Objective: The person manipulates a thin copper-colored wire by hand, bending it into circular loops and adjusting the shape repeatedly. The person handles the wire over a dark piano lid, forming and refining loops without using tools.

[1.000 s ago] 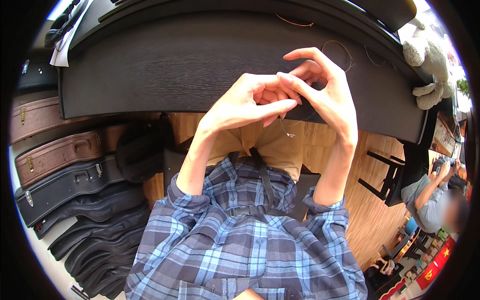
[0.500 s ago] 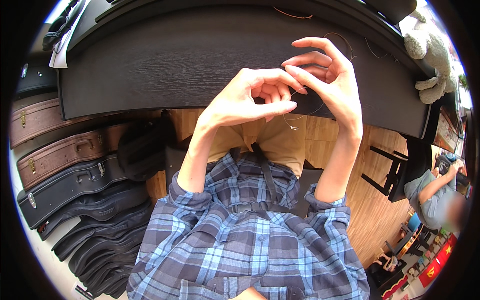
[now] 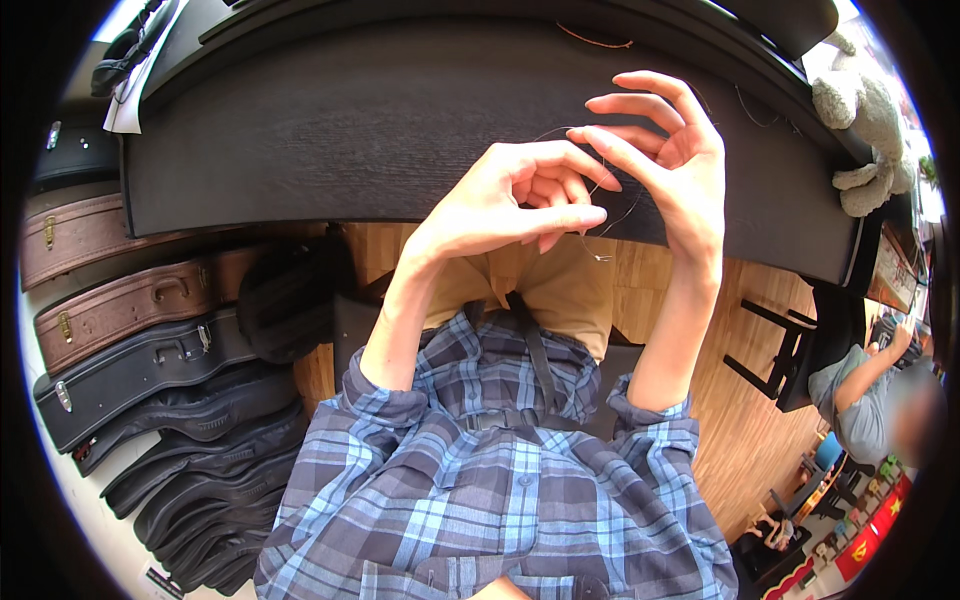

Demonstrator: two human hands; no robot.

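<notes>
A thin cord (image 3: pixel 620 220) runs in a loose loop between my two hands, above the near edge of a black desk (image 3: pixel 300 130). Its lower part hangs free and carries a small pale knot or tuft. My left hand (image 3: pixel 535 195) has its fingers curled and holds the cord near the thumb and index tip. Higher and to the right, my right hand (image 3: pixel 675 160) pinches the cord between thumb and a fingertip, its other fingers raised and spread. A short stretch of cord passes between the two pinches. The exact grip points are too fine to make out.
On the desk lie a brown cord (image 3: pixel 595 38) and a thin dark strand (image 3: pixel 755 112). A grey plush toy (image 3: pixel 865 110) sits at the right end. Instrument cases (image 3: pixel 140 290) line the left side. A person in grey (image 3: pixel 850 400) is at far right.
The left hand has shifted slightly right and down. The right hand has risen a little with its fingers spread wider, and the cord's loop has changed shape, its knotted end moving slightly right.
</notes>
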